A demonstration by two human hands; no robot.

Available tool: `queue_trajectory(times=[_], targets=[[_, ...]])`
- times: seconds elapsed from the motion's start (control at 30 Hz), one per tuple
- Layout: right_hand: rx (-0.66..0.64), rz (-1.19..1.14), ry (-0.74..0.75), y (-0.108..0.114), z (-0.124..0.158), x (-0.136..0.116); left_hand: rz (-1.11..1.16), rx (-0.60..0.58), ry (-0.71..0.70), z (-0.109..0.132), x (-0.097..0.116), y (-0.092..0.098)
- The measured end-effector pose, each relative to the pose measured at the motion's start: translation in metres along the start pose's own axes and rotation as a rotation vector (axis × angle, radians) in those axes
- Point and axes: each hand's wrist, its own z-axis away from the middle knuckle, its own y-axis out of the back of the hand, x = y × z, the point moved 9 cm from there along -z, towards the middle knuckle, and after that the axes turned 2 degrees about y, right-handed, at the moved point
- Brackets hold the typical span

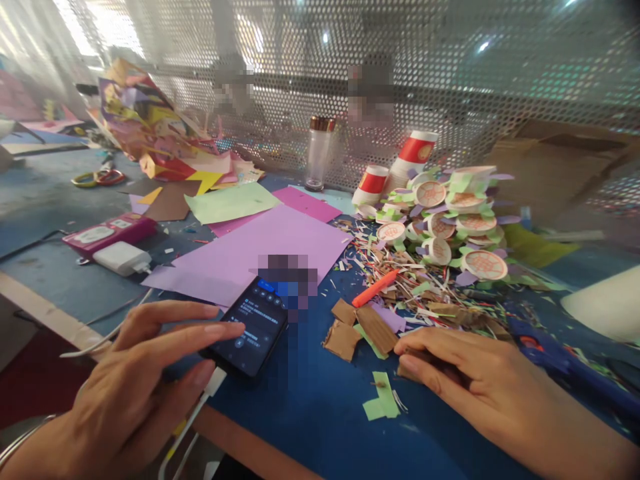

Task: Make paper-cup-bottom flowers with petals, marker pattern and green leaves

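My left hand (pixel 165 360) hovers over a dark smartphone (pixel 253 347), fingers stretched apart and the index fingertip on its lit screen. A white charging cable (pixel 197 407) runs from the phone's lower end. At the right, my right hand (pixel 465 380) rests low on the table, thumb and index finger pressed together beside brown cardboard scraps (pixel 376 328). What those fingers hold, if anything, is hidden. Green paper scraps (pixel 383 397) lie left of that hand. An orange marker-like stick (pixel 375 288) lies beyond the cardboard.
Purple paper sheets (pixel 280 240) spread behind the phone. Decorated paper cups (pixel 435 230) are heaped on shredded scraps at the right, near a blue tool (pixel 555 353). A clear bottle (pixel 319 157) stands by the perforated metal screen (pixel 300 87). A charger (pixel 121 258) and scissors (pixel 97 178) lie left.
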Motion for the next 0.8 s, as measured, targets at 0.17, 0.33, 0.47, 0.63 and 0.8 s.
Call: queue_trajectory(times=[0.17, 0.33, 0.47, 0.63, 0.8], targets=[[0.009, 0.007, 0.009, 0.002, -0.001, -0.003, 0.009, -0.066, -0.099, 0.000, 0.010, -0.006], [0.001, 0.001, 0.002, 0.001, -0.001, -0.003, 0.025, -0.100, -0.079, 0.001, 0.006, -0.010], [0.003, 0.008, 0.000, 0.001, -0.001, -0.003, 0.045, -0.101, -0.103, 0.000, 0.007, -0.009], [-0.010, 0.004, 0.002, 0.001, 0.000, -0.002, 0.072, -0.022, -0.023, -0.006, 0.009, -0.002], [-0.020, 0.004, -0.012, 0.001, 0.001, -0.001, 0.074, 0.112, 0.049, -0.002, -0.004, 0.008]])
